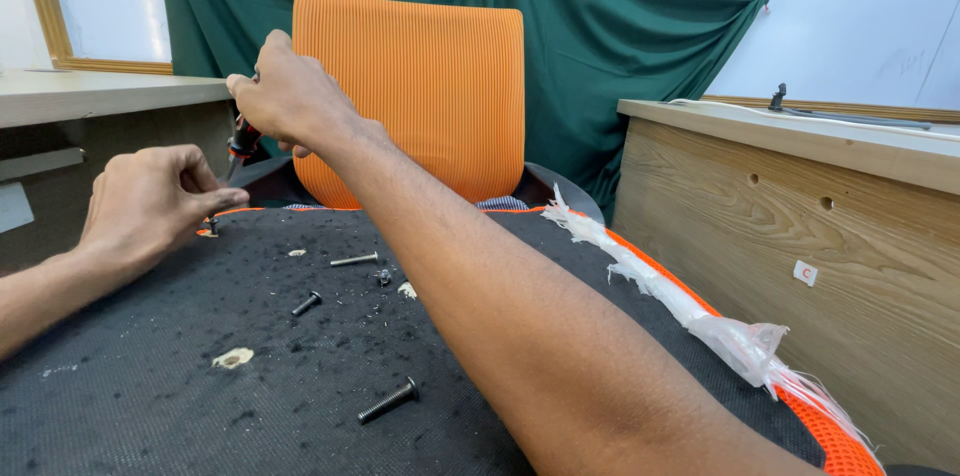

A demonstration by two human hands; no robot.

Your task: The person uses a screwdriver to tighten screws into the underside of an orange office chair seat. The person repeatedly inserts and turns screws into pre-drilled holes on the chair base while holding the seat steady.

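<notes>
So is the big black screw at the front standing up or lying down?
Lying down. The black screw rests flat on its side on the black fabric surface, head pointing right, apart from both hands.

Both your hands up and working, right arm crossing over.
Your right hand [285,96] reaches far forward, forearm stretched diagonally across the view, fingers [240,86] curled tight in a closed fist grip. Your left hand [145,201] sits lower, thumb and fingertips pinched together, wrist level.

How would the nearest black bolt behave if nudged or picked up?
The bolt is round-shanked, so it may roll, though the coarse black fabric would likely slow it. It looks rigid metal, probably heavy for its size, easy to pinch.
</notes>
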